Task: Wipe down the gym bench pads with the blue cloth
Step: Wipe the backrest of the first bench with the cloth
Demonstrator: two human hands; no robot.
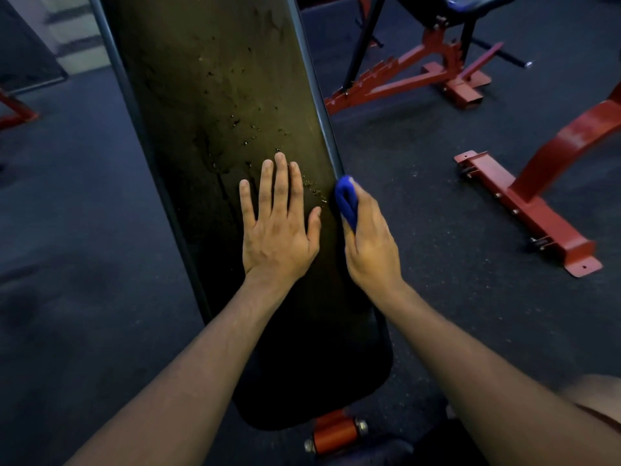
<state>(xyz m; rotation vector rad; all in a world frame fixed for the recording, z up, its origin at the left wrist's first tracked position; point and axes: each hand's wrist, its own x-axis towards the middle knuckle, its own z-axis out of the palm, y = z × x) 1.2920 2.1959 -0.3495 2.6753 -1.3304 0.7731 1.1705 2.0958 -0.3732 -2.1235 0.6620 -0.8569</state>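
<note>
Running from the near bottom edge up and away to the top, one long black padded vinyl bench pad (215, 95) fills the middle of the view, its long axis tilted slightly leftward as it recedes; small droplets speckle its surface around the centre. Two bare hands are in view. The left hand (277, 223) lies flat on the pad, fingers straight and spread, pointing up along the pad's length, gripping nothing. The right hand (368, 243) sits at the pad's right edge, fingers curled round one bunched blue cloth (347, 200) — the cloth pokes out above the thumb and touches the grey side trim of the pad. At the pad's near end one orange-red metal bracket with bolts (334, 432) shows beneath it. On the dark rubber floor (84, 213) to the right stand other pieces of gym gear — a red steel adjustable bench frame (420, 72) farther back and a red curved frame with a flat foot (537, 203) nearer.
</note>
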